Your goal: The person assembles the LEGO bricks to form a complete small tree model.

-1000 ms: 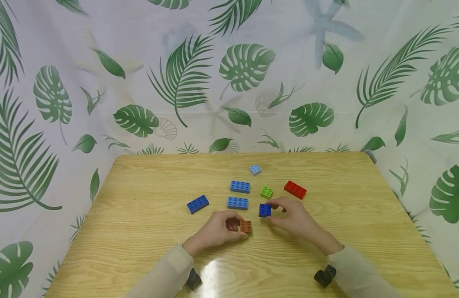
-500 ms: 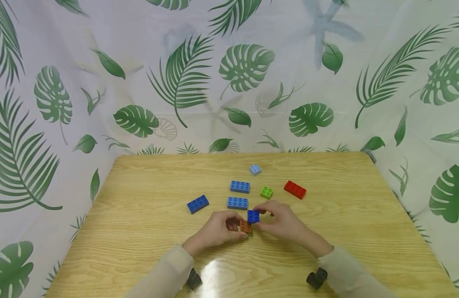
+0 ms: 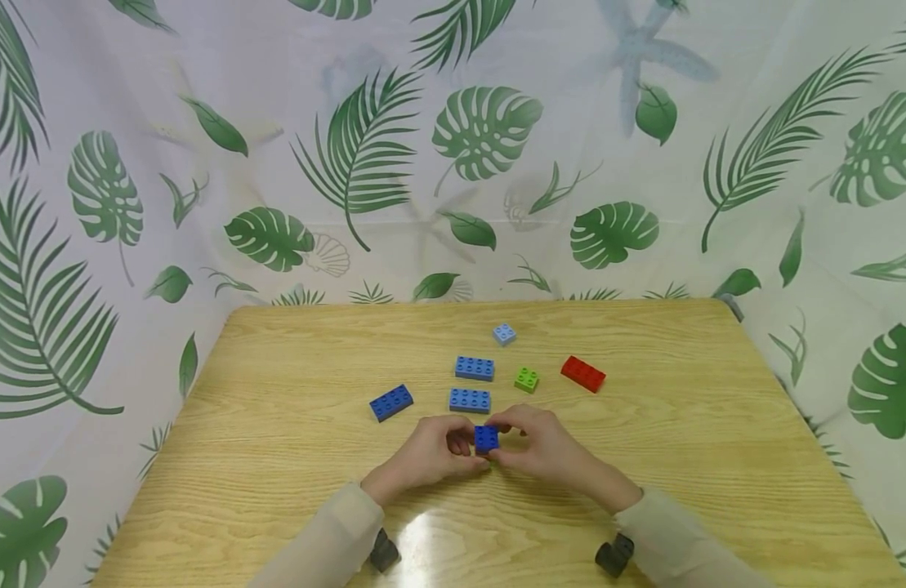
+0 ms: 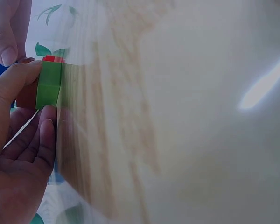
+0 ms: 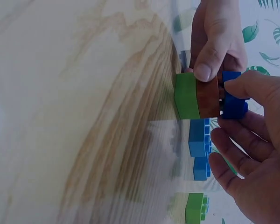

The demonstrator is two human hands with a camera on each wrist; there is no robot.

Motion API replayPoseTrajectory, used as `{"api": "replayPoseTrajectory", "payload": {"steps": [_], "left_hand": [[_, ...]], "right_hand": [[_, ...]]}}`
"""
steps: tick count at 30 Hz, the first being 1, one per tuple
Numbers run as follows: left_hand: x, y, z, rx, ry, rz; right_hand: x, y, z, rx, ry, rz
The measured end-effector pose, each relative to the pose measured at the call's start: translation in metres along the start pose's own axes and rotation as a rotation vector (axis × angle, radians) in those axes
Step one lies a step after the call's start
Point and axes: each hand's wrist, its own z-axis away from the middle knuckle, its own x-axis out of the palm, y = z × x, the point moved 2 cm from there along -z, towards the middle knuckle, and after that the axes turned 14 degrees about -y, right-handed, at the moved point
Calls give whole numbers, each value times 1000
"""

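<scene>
My left hand [image 3: 434, 449] grips a short stack of toy building bricks standing on the table: a green brick [image 5: 186, 96] at the bottom and a brown brick [image 5: 208, 99] on it, with the thumb against the brown one. Between the thumb and fingers of my right hand [image 3: 546, 447] is a dark blue two-by-two brick [image 3: 486, 438], directly over the brown brick. In the right wrist view a narrow gap with studs shows between blue and brown, so the blue one is not fully pressed down. From the head view it hides most of the stack.
Behind the hands lie two lighter blue long bricks [image 3: 470, 400], a lime green brick [image 3: 526, 380], a red long brick [image 3: 583, 373] and a pale blue brick [image 3: 504, 333]. Left of them is a dark blue long brick [image 3: 390, 403]. The wooden table [image 3: 276, 474] meets a leaf-patterned cloth at the back.
My right hand has carried the dark blue brick left and slightly nearer, from beside the stack to over the brown brick. My left hand has stayed in place on the stack.
</scene>
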Motion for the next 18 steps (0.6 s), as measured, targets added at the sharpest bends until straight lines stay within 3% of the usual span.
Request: {"api": "replayPoseTrajectory", "payload": {"steps": [18], "left_hand": [[0, 1, 1, 0, 12, -10]], "right_hand": [[5, 1, 1, 1, -13, -23]]}}
